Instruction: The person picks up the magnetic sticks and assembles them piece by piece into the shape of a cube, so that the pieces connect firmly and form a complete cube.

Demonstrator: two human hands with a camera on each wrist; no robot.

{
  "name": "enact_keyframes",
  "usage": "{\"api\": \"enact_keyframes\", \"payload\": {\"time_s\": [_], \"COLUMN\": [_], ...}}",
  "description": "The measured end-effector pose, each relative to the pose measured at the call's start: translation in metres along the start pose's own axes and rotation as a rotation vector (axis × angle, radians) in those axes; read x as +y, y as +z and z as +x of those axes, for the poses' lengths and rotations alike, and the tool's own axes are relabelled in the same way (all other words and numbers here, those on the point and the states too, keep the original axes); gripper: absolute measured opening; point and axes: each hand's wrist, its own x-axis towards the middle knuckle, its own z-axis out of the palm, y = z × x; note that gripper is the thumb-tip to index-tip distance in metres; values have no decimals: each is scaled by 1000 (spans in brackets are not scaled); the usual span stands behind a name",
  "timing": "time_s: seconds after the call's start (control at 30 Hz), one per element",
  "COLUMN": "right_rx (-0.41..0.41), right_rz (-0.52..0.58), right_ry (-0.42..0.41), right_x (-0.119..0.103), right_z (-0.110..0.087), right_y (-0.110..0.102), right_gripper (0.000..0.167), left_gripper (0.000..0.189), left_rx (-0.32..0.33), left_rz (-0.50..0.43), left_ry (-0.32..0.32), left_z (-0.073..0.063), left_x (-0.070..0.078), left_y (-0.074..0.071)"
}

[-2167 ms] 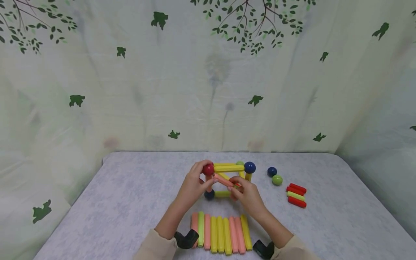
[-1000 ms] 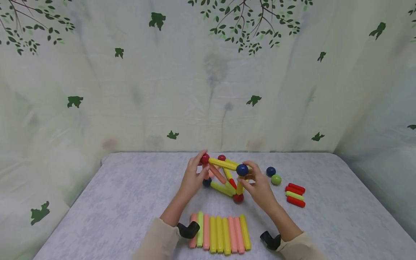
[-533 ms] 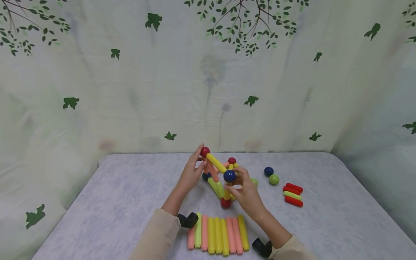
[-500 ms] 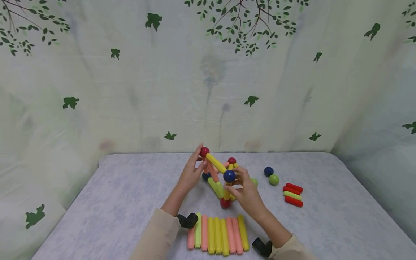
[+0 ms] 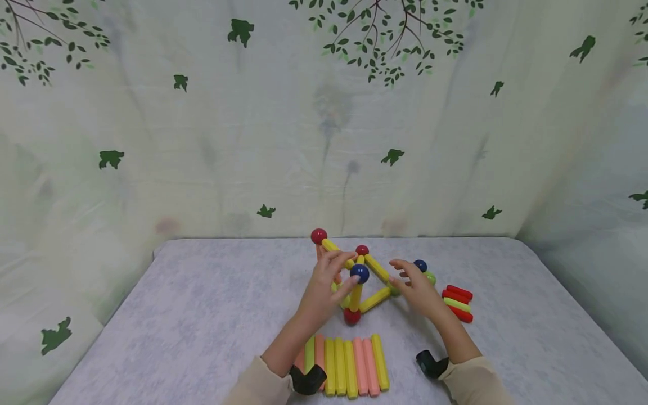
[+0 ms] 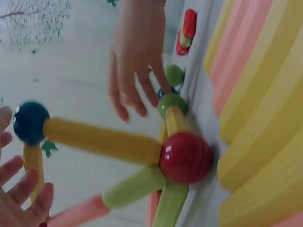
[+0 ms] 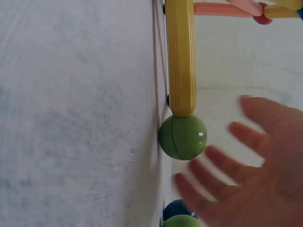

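Note:
A frame of coloured sticks and balls stands on the table. Its blue ball (image 5: 359, 274) tops an upright yellow stick (image 5: 356, 297), which rises from a red ball (image 5: 352, 316). Another red ball (image 5: 319, 236) is the frame's highest point, at the far left. My left hand (image 5: 320, 289) is beside the blue ball, fingers extended and apart; the left wrist view shows its fingertips (image 6: 45, 196) close by that ball (image 6: 31, 123). To the right, my right hand (image 5: 419, 288) has spread fingers and holds nothing. It hovers near the frame's green ball (image 7: 183, 137).
A row of long yellow, pink and green sticks (image 5: 351, 368) lies in front of the frame, partly under my left wrist. At right are a loose blue ball (image 5: 420, 265), a green ball (image 5: 431, 278) and short red and green sticks (image 5: 458, 304). A printed cloth (image 5: 329, 140) hangs behind.
Both hands gripped the frame earlier while it was turned and a pink stick was placed. My left hand has left the upper red ball for the blue one; my right hand has released and moved right.

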Motion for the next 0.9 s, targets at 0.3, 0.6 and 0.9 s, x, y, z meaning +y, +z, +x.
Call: {"api": "enact_keyframes", "payload": {"time_s": [0.3, 0.6, 0.9], "right_rx": [-116, -207, -265], "right_rz": [-144, -122, -155], "right_ry": [104, 191, 122], "right_x": [6, -6, -23], "right_z": [0, -3, -9], "right_y": [1, 5, 15], "right_gripper": [32, 29, 29], "left_gripper": [43, 33, 33], "left_rx": [-43, 7, -31], "left_rz": [37, -34, -189], "left_ry": [-18, -133, -212], "left_z": [-4, -1, 1], "left_x": [9, -6, -24], "left_y": [3, -13, -32]}}
